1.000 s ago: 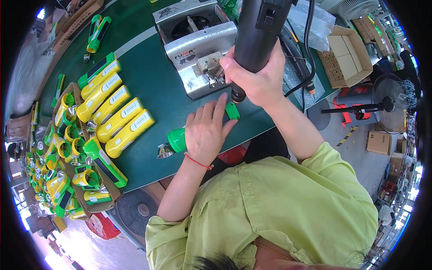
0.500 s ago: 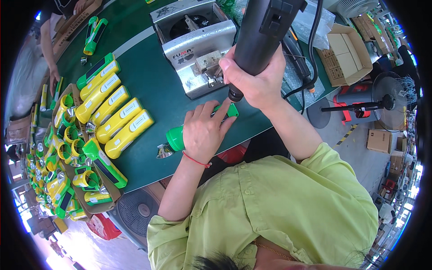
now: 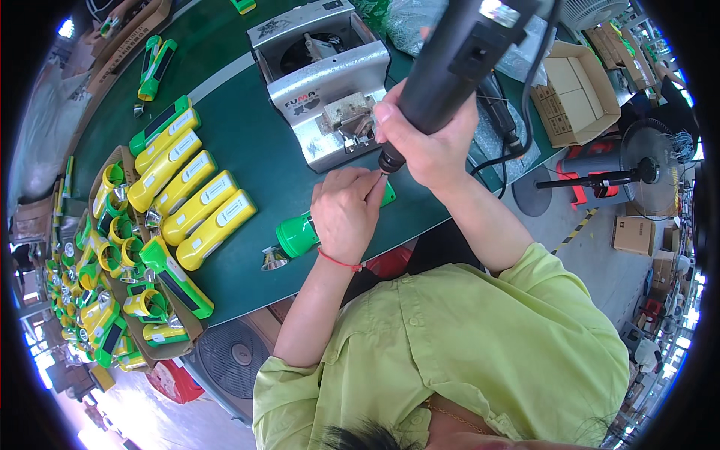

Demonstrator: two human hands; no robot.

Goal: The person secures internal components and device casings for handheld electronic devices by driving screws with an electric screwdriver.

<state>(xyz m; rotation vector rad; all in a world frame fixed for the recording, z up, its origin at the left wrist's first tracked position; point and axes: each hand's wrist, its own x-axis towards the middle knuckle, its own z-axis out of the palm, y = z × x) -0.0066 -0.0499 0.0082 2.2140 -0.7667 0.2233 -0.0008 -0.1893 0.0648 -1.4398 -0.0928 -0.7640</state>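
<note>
My right hand (image 3: 436,148) grips a black electric screwdriver (image 3: 448,75), tilted with its tip pointing down. Under that tip lies a green flashlight housing (image 3: 297,235) on the bench, partly covered by my left hand (image 3: 345,214). My left fingertips are pinched together right at the screwdriver's tip; whatever is between them is too small to make out. Beside the wide end of the housing sits a shiny reflector cup (image 3: 274,259). A silver metal screw feeder (image 3: 326,90) stands just beyond my hands.
Several yellow flashlights (image 3: 216,229) lie in a row at the left. A carton (image 3: 191,337) beside them is full of yellow and green parts. A second corded screwdriver (image 3: 499,112) lies at the right, near an open cardboard box (image 3: 577,94). A fan (image 3: 651,169) stands beyond the bench edge.
My left hand has gone from fingers spread over the green housing to a pinch at the screwdriver tip. The screwdriver has tilted slightly. At the far left, a co-worker's hand has withdrawn.
</note>
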